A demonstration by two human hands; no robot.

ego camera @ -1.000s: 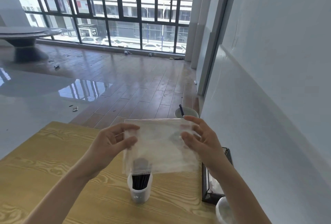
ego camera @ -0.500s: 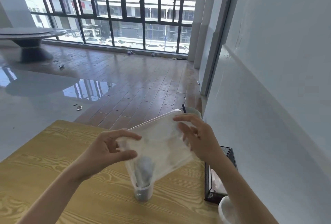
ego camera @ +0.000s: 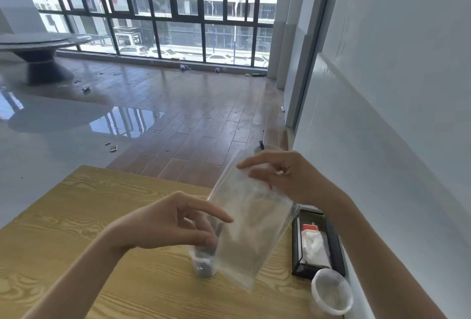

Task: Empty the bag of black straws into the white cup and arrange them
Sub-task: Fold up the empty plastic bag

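Note:
A clear plastic bag (ego camera: 251, 229) hangs tilted over the wooden table (ego camera: 76, 216) and looks empty. My right hand (ego camera: 285, 178) pinches its upper corner. The white cup (ego camera: 202, 264) stands on the table just left of the bag's lower half, with dark straws dimly visible through its wall. My left hand (ego camera: 175, 221) hovers over the cup's mouth and hides the straw tops. Its fingers are spread, and the index fingertip touches the bag's left edge. Whether the fingers also touch the straws I cannot tell.
A black mesh tissue box (ego camera: 316, 242) sits at the right against the white wall. In front of it stands a clear plastic cup (ego camera: 331, 290). Another cup with a dark stick (ego camera: 262, 146) peeks out behind my right hand. The table's far edge runs just beyond the hands.
The bag swung from flat and level to hanging steeply from my right hand. My left hand let go of its left edge and dropped over the cup.

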